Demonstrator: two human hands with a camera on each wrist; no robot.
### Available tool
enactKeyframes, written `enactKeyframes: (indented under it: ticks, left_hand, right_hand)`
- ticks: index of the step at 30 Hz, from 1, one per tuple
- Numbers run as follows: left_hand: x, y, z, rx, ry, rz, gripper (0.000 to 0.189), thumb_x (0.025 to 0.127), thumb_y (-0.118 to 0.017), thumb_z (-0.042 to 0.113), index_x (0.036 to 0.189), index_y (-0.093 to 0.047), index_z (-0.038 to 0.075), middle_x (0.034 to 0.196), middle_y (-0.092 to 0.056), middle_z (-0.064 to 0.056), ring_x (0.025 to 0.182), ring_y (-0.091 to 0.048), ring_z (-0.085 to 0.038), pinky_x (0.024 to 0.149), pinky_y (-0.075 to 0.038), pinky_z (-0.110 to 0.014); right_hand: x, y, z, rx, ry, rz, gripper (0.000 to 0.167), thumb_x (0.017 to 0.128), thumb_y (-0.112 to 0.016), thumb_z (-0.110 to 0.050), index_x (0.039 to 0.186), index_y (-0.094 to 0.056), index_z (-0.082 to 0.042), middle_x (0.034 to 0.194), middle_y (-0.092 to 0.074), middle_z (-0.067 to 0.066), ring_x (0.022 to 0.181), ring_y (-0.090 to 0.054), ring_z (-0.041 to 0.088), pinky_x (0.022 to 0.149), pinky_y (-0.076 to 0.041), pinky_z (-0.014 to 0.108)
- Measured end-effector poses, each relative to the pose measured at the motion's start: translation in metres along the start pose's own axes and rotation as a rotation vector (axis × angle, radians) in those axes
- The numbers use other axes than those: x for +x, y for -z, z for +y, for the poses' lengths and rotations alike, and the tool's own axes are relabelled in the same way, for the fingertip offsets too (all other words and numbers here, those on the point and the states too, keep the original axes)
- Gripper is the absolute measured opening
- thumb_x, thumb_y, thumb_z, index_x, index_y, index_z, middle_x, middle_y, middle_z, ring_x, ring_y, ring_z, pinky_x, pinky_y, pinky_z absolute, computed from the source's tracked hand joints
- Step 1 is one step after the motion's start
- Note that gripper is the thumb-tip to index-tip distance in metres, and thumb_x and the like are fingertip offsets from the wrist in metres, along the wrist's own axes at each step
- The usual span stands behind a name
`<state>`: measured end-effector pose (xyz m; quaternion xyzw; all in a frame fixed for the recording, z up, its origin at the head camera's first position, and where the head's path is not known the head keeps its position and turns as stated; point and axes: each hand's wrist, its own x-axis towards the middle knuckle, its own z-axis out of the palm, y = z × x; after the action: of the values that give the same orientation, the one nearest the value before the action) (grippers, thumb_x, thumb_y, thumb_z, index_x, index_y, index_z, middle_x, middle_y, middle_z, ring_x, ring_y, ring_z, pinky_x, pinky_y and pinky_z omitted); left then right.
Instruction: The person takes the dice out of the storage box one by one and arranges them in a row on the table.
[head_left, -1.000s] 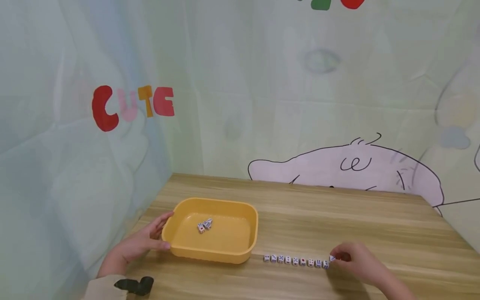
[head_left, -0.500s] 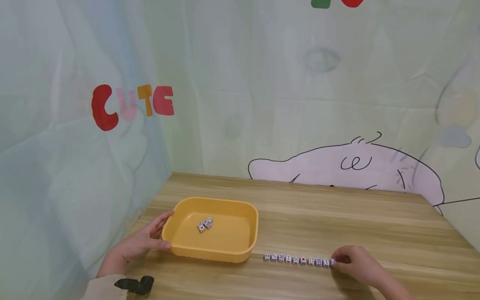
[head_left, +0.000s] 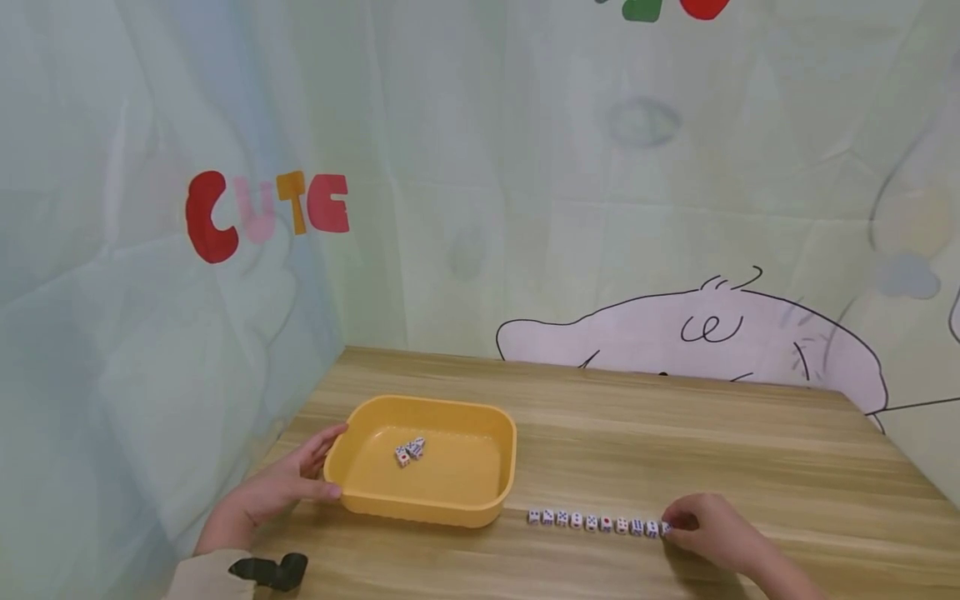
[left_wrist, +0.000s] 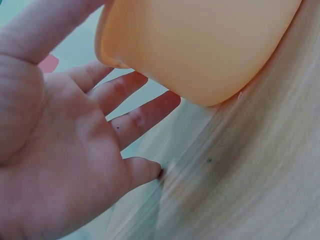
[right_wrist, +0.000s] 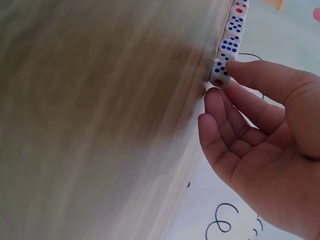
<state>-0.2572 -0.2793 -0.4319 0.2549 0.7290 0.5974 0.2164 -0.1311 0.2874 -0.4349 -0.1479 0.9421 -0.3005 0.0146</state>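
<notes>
A row of white dice (head_left: pixel 592 523) with blue and red pips runs along the table to the right of a yellow tray (head_left: pixel 420 510). At the row's right end, my right hand (head_left: pixel 712 529) pinches the last die (right_wrist: pixel 219 75) between thumb and index finger. That die stands against its neighbour and down at the table. Against the tray's left end rests my left hand (head_left: pixel 288 482), its fingers fairly straight and spread, thumb near the front corner. In the left wrist view, fingertips (left_wrist: pixel 170 100) touch the tray's outer wall.
Several more dice (head_left: pixel 408 452) lie clustered inside the tray. The wooden table (head_left: pixel 637 433) meets a printed cloth backdrop (head_left: pixel 465 250) at its back and left sides. A dark marking shows on the left sleeve (head_left: pixel 210 577).
My right hand has lowered the die from slightly above the row's right end to the table, in line with the others. The left hand and tray have not moved.
</notes>
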Motion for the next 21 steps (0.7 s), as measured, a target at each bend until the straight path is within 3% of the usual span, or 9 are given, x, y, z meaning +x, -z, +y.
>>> enactKeyframes:
  ticks: [10,16,21]
  left_hand:
    - [-0.001,0.000,0.000,0.007,0.009,0.017,0.092,0.087,-0.068,0.003,0.151,-0.003,-0.004,0.155,-0.007,-0.033,0.117,-0.043,0.012,0.092,-0.035,-0.009]
    - [-0.001,0.000,0.000,0.014,0.016,0.019,0.091,0.087,-0.068,0.004,0.151,-0.004,-0.003,0.156,-0.007,-0.032,0.117,-0.041,0.012,0.092,-0.035,-0.010]
    - [0.000,0.001,-0.002,0.010,-0.002,0.007,0.090,0.087,-0.067,0.003,0.151,-0.003,-0.004,0.155,-0.007,-0.033,0.118,-0.042,0.010,0.093,-0.035,-0.010]
  right_hand:
    - [0.010,0.022,-0.018,-0.038,-0.012,0.033,0.025,0.086,-0.069,-0.015,0.100,-0.069,0.006,0.087,-0.068,0.002,0.074,-0.057,0.003,0.065,-0.050,0.024]
    - [0.032,0.034,-0.044,-0.003,0.018,0.030,0.030,0.089,-0.068,-0.020,0.105,-0.069,0.005,0.091,-0.070,0.003,0.078,-0.060,0.006,0.067,-0.051,0.024]
    - [0.056,0.031,-0.074,-0.003,0.062,0.016,0.025,0.089,-0.068,-0.019,0.104,-0.070,0.001,0.090,-0.069,0.000,0.078,-0.060,0.006,0.067,-0.051,0.024]
